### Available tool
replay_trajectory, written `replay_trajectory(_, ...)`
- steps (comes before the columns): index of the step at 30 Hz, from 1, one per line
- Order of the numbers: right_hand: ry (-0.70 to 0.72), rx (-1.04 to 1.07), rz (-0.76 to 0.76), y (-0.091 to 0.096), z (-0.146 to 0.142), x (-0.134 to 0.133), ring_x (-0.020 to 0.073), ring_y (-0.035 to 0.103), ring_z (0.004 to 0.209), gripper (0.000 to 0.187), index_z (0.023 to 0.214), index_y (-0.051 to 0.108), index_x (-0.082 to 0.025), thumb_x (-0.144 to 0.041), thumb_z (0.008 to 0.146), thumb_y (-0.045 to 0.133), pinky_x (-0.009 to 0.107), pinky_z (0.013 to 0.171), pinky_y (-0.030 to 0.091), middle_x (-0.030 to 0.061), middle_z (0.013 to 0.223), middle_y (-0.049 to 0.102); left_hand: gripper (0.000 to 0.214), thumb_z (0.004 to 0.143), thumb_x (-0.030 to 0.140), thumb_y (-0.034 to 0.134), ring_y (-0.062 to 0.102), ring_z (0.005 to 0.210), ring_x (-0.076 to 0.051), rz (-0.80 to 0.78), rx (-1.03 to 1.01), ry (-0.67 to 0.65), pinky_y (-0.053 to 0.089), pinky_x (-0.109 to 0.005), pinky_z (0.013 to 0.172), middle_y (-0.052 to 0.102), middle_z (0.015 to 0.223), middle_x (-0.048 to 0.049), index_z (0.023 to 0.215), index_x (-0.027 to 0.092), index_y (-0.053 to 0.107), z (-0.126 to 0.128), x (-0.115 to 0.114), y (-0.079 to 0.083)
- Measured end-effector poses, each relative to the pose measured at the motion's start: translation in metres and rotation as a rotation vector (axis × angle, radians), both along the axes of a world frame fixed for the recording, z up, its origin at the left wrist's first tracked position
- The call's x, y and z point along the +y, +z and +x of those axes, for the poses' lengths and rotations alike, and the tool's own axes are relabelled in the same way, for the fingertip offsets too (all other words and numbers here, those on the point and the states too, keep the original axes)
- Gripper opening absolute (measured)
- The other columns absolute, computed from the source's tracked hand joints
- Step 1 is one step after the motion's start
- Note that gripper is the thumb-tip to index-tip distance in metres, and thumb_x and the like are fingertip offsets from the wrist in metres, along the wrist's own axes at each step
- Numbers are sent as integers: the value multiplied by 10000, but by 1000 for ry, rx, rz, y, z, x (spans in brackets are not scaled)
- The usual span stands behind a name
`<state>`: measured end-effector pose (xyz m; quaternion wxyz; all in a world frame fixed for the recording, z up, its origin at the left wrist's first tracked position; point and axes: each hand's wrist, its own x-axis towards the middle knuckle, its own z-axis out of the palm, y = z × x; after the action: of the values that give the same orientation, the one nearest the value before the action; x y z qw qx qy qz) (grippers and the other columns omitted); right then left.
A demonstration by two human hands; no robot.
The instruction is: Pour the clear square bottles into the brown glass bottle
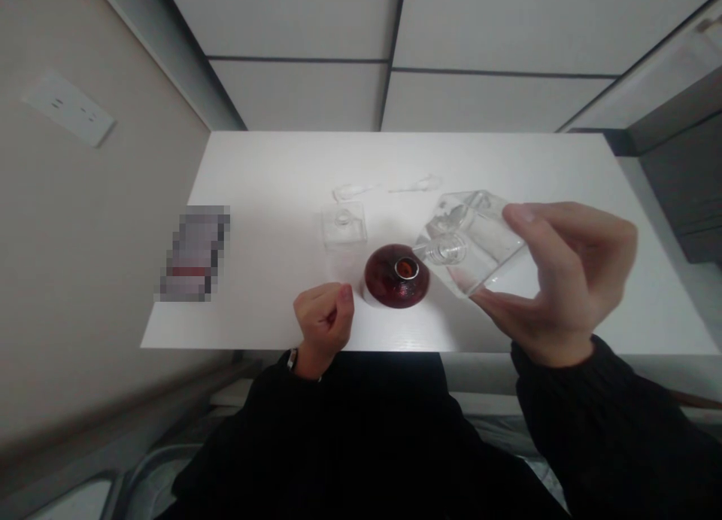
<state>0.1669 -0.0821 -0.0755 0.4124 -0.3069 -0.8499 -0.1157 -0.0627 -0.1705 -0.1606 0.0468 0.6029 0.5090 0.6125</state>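
My right hand [564,279] grips a clear square glass bottle [471,238], tilted so its neck points left and down toward the open mouth of a round dark red bottle [396,276] standing on the white table [271,174]. Just left of the red bottle, my left hand [324,318] rests on the table as a closed fist; nothing shows in it. A second clear square bottle [344,225] stands upright behind the red one.
Two small clear pieces [353,191] [420,183] lie farther back on the table. A blurred-out item [195,253] sits at the table's left side. A wall with a socket plate [68,107] is on the left, dark furniture [677,174] at the right.
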Motion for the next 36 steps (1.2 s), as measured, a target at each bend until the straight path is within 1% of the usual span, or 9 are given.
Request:
replay_trajectory(2, 8, 0, -1, -1, -1, 1, 360, 716, 1091, 814, 1658, 403, -399, -452, 939, 781, 539, 924, 628, 115, 1224, 703, 516, 1038, 120, 538, 197, 435, -67, -1, 3, 5, 126, -316, 466, 214, 522, 71, 638, 206, 223, 0, 0, 0)
replay_trajectory(7, 64, 32, 112, -4, -2, 5, 313, 712, 1067, 837, 1630, 492, -266, -303, 877, 857, 454, 907, 630, 126, 1186, 701, 508, 1018, 101, 543, 207, 433, -67, 2, 12, 5, 118, -322, 464, 222, 520, 70, 634, 208, 229, -2, 0, 0)
replay_trajectory(10, 47, 22, 129, -6, -3, 6, 293, 714, 1070, 794, 1626, 484, -290, -293, 908, 823, 447, 897, 643, 102, 1192, 702, 502, 1008, 82, 541, 214, 436, -68, 8, 17, -1, 112, -325, 458, 234, 519, 68, 627, 209, 239, -3, 1, 1)
replay_trajectory(14, 0, 12, 129, -7, -3, 5, 311, 720, 1047, 749, 1593, 494, -365, -321, 914, 807, 507, 895, 654, 90, 1181, 718, 500, 1000, 71, 543, 207, 434, -63, 23, 25, -10, 109, -320, 450, 227, 520, 68, 626, 206, 239, -4, 2, 3)
replay_trajectory(18, 10, 1, 142, -8, -3, 4, 305, 712, 1047, 780, 1596, 496, -352, -283, 893, 825, 495, 890, 651, 92, 1172, 711, 493, 1003, 75, 532, 219, 432, -66, 12, 27, -4, 114, -316, 449, 232, 522, 67, 631, 206, 238, -3, 2, 4)
replay_trajectory(22, 12, 2, 135, -8, -2, 5, 302, 703, 1062, 820, 1596, 495, -395, -258, 867, 845, 494, 898, 647, 64, 1206, 712, 496, 998, 80, 537, 223, 428, -67, 8, 32, -3, 114, -318, 441, 235, 518, 69, 624, 211, 240, -2, 2, 4)
replay_trajectory(25, 34, -12, 175, -7, -3, 6, 297, 703, 1035, 883, 1634, 462, -347, -231, 853, 856, 475, 867, 648, 78, 1169, 719, 499, 1001, 83, 536, 225, 432, -66, 12, 35, -2, 114, -319, 442, 235, 517, 68, 622, 210, 237, -2, 2, 5)
replay_trajectory(32, 47, -53, 230, -7, -3, 7, 287, 709, 1015, 868, 1641, 469, -287, -183, 864, 842, 443, 870, 648, 97, 1115, 715, 508, 1019, 101, 534, 223, 440, -66, -4, 33, 5, 117, -319, 446, 235, 520, 64, 619, 205, 237, -2, 1, 6)
replay_trajectory(36, 29, -42, 238, -8, -1, 8, 275, 708, 982, 806, 1588, 528, -328, -197, 860, 849, 443, 847, 654, 76, 1101, 716, 507, 1020, 107, 536, 228, 437, -67, -7, 28, 3, 113, -322, 449, 237, 520, 65, 621, 204, 237, -2, 1, 6)
